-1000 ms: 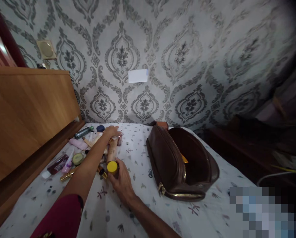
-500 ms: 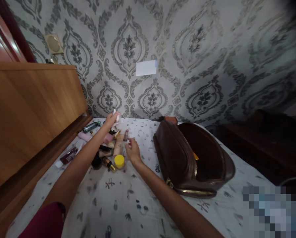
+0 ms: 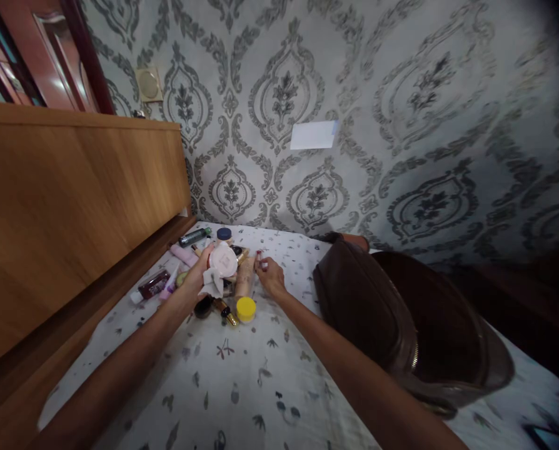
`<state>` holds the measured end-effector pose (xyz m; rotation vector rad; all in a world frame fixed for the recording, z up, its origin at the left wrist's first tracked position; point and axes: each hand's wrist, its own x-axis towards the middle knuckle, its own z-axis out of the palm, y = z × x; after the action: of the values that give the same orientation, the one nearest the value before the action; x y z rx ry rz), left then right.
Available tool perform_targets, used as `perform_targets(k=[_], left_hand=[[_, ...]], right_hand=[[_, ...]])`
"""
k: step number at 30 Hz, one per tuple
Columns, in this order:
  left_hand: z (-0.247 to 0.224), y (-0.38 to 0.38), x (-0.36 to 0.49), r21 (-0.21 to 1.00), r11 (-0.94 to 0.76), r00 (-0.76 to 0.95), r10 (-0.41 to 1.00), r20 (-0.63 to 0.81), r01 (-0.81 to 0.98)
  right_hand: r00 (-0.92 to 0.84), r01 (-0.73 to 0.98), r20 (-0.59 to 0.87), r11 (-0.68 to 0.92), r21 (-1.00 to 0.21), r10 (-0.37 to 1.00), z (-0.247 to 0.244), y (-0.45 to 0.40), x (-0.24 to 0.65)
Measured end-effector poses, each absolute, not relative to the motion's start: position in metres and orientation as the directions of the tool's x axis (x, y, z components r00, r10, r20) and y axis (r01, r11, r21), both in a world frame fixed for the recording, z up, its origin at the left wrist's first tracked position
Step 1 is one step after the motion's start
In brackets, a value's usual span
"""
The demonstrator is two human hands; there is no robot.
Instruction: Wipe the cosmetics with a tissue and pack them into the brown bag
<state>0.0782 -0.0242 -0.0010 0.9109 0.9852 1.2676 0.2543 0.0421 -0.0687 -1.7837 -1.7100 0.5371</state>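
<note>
My left hand (image 3: 197, 275) is closed around a round white lidded container (image 3: 223, 259), held above a pile of cosmetics. A loose white piece (image 3: 212, 284), like paper or cloth, hangs below it; I cannot tell whether they are joined. My right hand (image 3: 272, 277) pinches a small clear-and-red tube (image 3: 259, 259), like lip gloss, at the pile's right side. Between my hands lie a beige tube (image 3: 244, 278), a yellow-lidded jar (image 3: 246, 309) and a gold-capped bottle (image 3: 227, 312). The left arm and container hide part of the pile.
A dark brown bag (image 3: 359, 306) gapes open at right on the patterned sheet (image 3: 232, 387). A dark red bottle (image 3: 152, 285), a green-capped bottle (image 3: 195, 237) and a blue-lidded jar (image 3: 224, 234) lie around the pile. A wooden panel (image 3: 82, 206) borders the left, a papered wall the back.
My left hand has come back from the far edge, bringing the white container over the pile. My right fingers have closed on the small tube. The view has turned left.
</note>
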Motion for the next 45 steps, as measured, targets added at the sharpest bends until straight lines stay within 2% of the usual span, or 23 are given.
perform_targets(k=[9,15,19,22,24,26,29,32,36,38,40,43,45], left_hand=[[-0.002,-0.049,0.086,0.942,0.076,0.030,0.997,-0.071,-0.327],[-0.001,-0.055,0.087,0.903,0.097,0.027,0.995,-0.094,-0.419],[0.001,-0.059,0.092,0.872,0.066,-0.020,0.996,-0.087,-0.484],[0.005,-0.067,0.101,0.910,-0.054,-0.046,0.998,0.039,-0.410],[0.009,-0.078,0.109,0.943,-0.145,0.016,0.987,0.157,-0.298],[0.013,-0.091,0.119,0.963,-0.216,0.097,0.967,0.234,-0.163],[0.016,-0.110,0.130,0.962,-0.274,0.189,0.944,0.270,-0.009],[0.014,-0.116,0.133,0.977,-0.210,0.251,0.948,0.196,0.028],[0.008,-0.109,0.133,0.991,-0.111,0.072,0.991,0.116,-0.070],[0.006,-0.111,0.139,0.981,-0.160,-0.040,0.987,0.156,-0.114],[0.006,-0.121,0.148,0.968,-0.246,-0.060,0.968,0.243,-0.057],[0.003,-0.146,0.160,0.854,-0.495,0.166,0.867,0.471,0.161],[-0.002,-0.158,0.164,0.654,-0.709,0.355,0.701,0.618,0.263]], right_hand=[[0.053,0.797,0.155,0.052,-0.602,0.987,-0.060,0.043,0.247],[0.008,0.768,0.125,0.074,-0.636,0.992,-0.064,0.013,0.261],[-0.028,0.712,0.173,0.141,-0.688,0.985,-0.051,-0.027,0.267],[-0.119,0.543,0.272,0.292,-0.787,0.955,-0.036,-0.066,0.263],[-0.218,0.196,0.367,0.408,-0.891,0.905,-0.029,-0.090,0.262],[-0.226,-0.010,0.366,0.373,-0.928,0.903,-0.025,-0.110,0.264],[-0.175,-0.105,0.261,0.245,-0.964,0.949,-0.024,-0.129,0.274],[-0.160,-0.210,0.186,0.151,-0.966,0.969,-0.029,-0.146,0.287],[-0.194,-0.316,0.097,0.032,-0.948,0.976,-0.036,-0.169,0.296],[-0.232,-0.331,0.064,-0.017,-0.943,0.971,-0.039,-0.176,0.296],[-0.269,-0.347,0.047,-0.051,-0.936,0.962,-0.040,-0.180,0.295],[-0.241,-0.446,0.028,-0.086,-0.891,0.970,-0.043,-0.181,0.295],[-0.200,-0.548,0.007,-0.106,-0.830,0.980,-0.047,-0.181,0.297]])
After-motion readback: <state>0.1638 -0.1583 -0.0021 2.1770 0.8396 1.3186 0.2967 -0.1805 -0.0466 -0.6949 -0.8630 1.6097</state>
